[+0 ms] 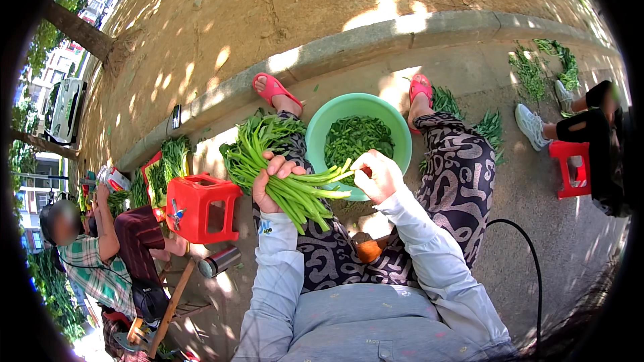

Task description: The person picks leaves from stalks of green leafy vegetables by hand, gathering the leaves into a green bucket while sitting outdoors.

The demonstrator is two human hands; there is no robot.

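Observation:
My left hand [265, 196] is wrapped round a thick bunch of leafy green stems [305, 191]. The leaves spread out to its far left, and the bare stalks point right and toward me. At the bunch's right end, my right hand [379, 177] pinches the pale tip of a stalk between thumb and fingers. Just beyond both hands, a round mint-green basin [401, 124] sits on the ground between my feet. Loose green leaves [355, 139] lie in its bottom. The near rim is partly covered by my right hand and the stalks.
A red plastic stool [188, 208] stands left, with a metal flask [219, 261] lying beside it. Another person [100, 248] sits farther left, near more greens [176, 157]. Leaf piles [490, 127] lie beyond my right knee. A second red stool [570, 171] and someone's white shoes [532, 127] are right. A kerb [322, 55] runs behind.

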